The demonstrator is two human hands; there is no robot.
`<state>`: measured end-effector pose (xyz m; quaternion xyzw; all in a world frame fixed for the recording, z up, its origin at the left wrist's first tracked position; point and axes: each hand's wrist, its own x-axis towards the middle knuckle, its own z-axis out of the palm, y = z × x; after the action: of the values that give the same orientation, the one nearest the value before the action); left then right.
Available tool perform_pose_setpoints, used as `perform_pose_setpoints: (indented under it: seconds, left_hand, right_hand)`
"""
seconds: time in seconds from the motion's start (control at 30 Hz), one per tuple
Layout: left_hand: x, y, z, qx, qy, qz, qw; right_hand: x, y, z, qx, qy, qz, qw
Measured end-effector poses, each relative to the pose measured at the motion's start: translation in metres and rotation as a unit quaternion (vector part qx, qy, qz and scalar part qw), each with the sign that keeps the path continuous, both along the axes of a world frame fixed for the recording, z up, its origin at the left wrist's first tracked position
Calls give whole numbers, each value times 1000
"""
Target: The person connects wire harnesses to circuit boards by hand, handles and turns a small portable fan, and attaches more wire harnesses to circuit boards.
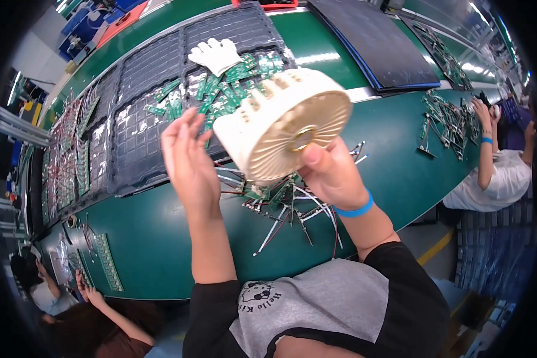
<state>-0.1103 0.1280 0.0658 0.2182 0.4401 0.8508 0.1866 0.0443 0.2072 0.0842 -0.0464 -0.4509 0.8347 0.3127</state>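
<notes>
My right hand point(334, 179) grips a cream round fan point(274, 137) by its lower right rim, with the thumb on the ribbed front beside a gold ring at the centre. The fan is raised and tilted above the table, its slotted back edge upward and slightly blurred. My left hand point(191, 161) is lifted at the fan's left side, fingers apart and pointing up, with nothing visible in it. Beneath the fan lies a pile of green circuit boards with white, red and black wires point(292, 203), partly hidden by the fan and my right hand.
Black compartment trays point(143, 113) hold loose small green boards point(224, 95) and a white glove point(215, 56). Wired boards fill a tray point(71, 161) at left. A dark flat panel stack point(376, 48) is at the back. Other people sit at both ends of the green table point(388, 149).
</notes>
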Motion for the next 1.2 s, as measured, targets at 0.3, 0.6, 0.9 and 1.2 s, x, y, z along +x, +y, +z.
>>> perform_pose_setpoints:
  seconds: [0.3,0.6,0.9,1.2]
  left_hand:
    - [5,9,-12,-20,-123,-254,959]
    - [10,6,-15,-72,-74,-359,927]
    - [15,10,-10,-46,-39,-359,931]
    - [20,12,-7,-63,-93,-346,931]
  right_hand:
    - [-7,7,-2,-30,55,-34,997]
    - [-4,29,-7,-25,30,-32,999]
    - [2,38,-8,16,36,98,994]
    - [15,47,-5,145,-88,90,981]
